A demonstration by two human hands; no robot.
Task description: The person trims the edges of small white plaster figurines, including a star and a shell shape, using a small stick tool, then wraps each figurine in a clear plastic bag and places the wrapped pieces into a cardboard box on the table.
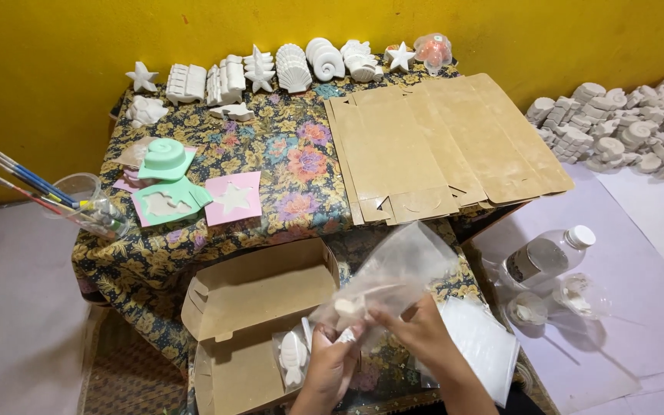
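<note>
My left hand (330, 367) and my right hand (416, 332) meet at the bottom centre, both gripping a clear plastic bag (395, 273) that stands up between them. A small white plaster piece (347, 308) sits at the bag's mouth by my left fingers. Just left of my left hand a white plaster fish in a clear bag (293, 359) lies in an open brown cardboard box (251, 307). A stack of clear bags (482, 342) lies to the right of my right hand.
Flat brown cardboard blanks (439, 142) lie on the floral cloth. White plaster shells and stars (270, 69) line the yellow wall. Green and pink moulds (186, 192) and a cup of brushes (78, 204) are left. A plastic bottle (547, 253) and more plaster pieces (624, 127) are right.
</note>
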